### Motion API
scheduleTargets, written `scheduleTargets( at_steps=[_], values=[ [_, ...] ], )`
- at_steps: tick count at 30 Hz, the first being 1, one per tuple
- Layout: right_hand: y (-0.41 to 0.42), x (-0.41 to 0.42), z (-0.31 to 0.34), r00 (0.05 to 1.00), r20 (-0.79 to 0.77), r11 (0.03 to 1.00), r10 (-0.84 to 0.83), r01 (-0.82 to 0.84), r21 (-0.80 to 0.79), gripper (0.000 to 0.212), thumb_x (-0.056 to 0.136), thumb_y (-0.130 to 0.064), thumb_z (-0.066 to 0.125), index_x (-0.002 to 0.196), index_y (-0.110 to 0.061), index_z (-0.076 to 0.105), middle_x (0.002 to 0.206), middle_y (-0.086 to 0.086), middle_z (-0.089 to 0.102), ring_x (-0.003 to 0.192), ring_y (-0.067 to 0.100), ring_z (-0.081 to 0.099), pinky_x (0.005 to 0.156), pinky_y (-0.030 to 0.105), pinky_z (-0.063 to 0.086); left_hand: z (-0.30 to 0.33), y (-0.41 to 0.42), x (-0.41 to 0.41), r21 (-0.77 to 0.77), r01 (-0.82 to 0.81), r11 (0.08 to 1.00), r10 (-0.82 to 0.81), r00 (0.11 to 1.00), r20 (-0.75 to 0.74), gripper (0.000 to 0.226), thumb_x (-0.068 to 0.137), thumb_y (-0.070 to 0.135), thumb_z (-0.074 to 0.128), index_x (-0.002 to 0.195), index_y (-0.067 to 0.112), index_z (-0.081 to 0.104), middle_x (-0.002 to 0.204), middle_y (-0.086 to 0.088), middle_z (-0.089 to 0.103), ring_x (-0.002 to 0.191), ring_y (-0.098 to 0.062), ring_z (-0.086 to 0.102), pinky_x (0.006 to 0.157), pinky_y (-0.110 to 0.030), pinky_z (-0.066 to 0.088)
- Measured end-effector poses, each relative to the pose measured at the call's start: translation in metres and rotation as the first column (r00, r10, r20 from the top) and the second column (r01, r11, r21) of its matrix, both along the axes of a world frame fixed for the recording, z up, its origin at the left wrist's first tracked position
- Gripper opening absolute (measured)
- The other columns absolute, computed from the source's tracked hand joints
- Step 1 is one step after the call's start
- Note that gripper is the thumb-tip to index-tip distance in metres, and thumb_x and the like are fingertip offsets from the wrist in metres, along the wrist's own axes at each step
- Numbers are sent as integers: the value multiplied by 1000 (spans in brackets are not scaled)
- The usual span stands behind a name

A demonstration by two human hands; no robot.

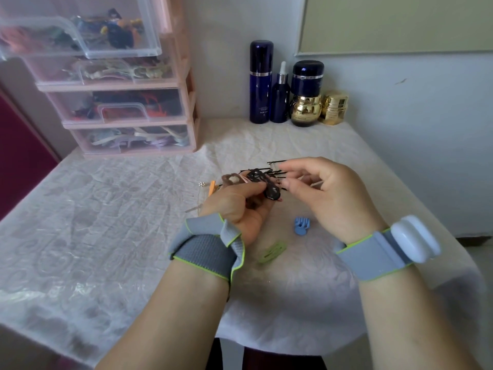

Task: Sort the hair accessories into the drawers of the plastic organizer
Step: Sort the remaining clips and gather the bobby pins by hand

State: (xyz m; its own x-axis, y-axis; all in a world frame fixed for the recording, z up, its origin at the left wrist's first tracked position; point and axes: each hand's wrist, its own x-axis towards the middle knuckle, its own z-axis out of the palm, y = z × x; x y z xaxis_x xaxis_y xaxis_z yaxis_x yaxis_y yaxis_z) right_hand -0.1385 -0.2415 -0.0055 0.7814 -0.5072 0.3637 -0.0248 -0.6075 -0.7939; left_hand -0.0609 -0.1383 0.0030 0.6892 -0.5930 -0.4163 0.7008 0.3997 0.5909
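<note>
My left hand (pixel 237 206) grips a bunch of hair clips (pixel 262 182), black, brown and pink, above the table's middle. My right hand (pixel 320 193) hovers just right of the bunch with its fingers curled; its fingertips pinch at a thin black bobby pin (pixel 277 162). Several more black bobby pins (pixel 274 172) lie on the cloth behind the hands. A small blue claw clip (pixel 302 226) and a green snap clip (pixel 273 251) lie on the cloth between my wrists. The pink plastic organizer (pixel 120 102) stands at the back left, its top drawer (pixel 88 36) pulled out and holding colourful accessories.
Dark blue bottles (pixel 261 81) and gold jars (pixel 333 106) stand against the wall at the back right. An orange clip (pixel 212 186) and a thin metal pin (pixel 193 208) lie left of my left hand. A white patterned cloth (pixel 93 222) covers the table.
</note>
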Motion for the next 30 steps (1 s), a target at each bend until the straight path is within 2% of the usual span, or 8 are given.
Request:
scheduleTargets(
  at_steps=[5,9,13,15,18,21,25,30],
  values=[
    [0,-5,-2,999,-42,1000,24,-24,3,20,78,-20,70,89,-36,66,79,-13,59,60,3,46,62,15,38,0,-4,1,23,-8,1000,7,1000,21,29,88,-15,42,67,4,50,39,-5,58,52,-15,58,45,-29,53],
    [-5,-12,-5,990,-136,998,41,-35,46,16,70,-36,73,84,-37,66,73,-12,54,50,0,42,56,15,36,-3,-6,2,27,18,999,-19,999,37,27,89,-14,39,73,4,51,65,-16,61,67,-22,58,61,-33,51],
    [-2,-13,-8,964,-250,994,88,-67,90,20,63,-39,78,75,-33,64,69,-9,55,51,-5,48,49,6,34,-4,-5,3,24,1,1000,-2,999,45,24,87,-15,42,74,3,52,71,-17,60,61,-22,62,47,-27,55],
    [-1,-12,-8,939,-333,996,87,-90,8,23,61,-39,80,74,-35,63,74,-10,56,54,-9,48,52,6,35,-4,-3,3,27,-18,999,17,999,46,23,86,-15,44,73,2,53,65,-16,62,47,-17,64,43,-25,54],
    [-3,-12,-7,924,-378,993,55,-90,-75,19,64,-34,79,71,-36,62,70,-11,57,54,-8,49,54,9,35,-2,1,4,12,-22,1000,21,999,41,21,85,-15,45,72,-1,53,57,-16,64,44,-17,64,43,-26,54],
    [-4,-8,-6,975,-220,999,-36,28,-38,15,70,-29,75,63,-31,62,60,-10,58,53,0,50,54,13,38,0,2,2,6,6,1000,-6,999,44,20,87,-14,42,72,-5,52,53,-15,63,46,-18,64,43,-26,54],
    [2,1,3,989,91,989,-118,110,94,15,76,-23,72,66,-24,61,54,-13,61,52,2,53,60,25,47,4,3,-5,-20,37,999,-37,999,16,20,89,-12,39,74,-5,51,70,-18,59,68,-25,60,51,-36,56],
    [18,16,11,977,177,993,-115,111,34,17,75,-28,73,71,-26,57,64,-11,61,59,3,57,59,19,47,7,7,-8,-37,89,995,-88,996,32,18,91,1,42,78,-1,55,64,-13,62,46,-17,61,62,-43,55]
  ],
)
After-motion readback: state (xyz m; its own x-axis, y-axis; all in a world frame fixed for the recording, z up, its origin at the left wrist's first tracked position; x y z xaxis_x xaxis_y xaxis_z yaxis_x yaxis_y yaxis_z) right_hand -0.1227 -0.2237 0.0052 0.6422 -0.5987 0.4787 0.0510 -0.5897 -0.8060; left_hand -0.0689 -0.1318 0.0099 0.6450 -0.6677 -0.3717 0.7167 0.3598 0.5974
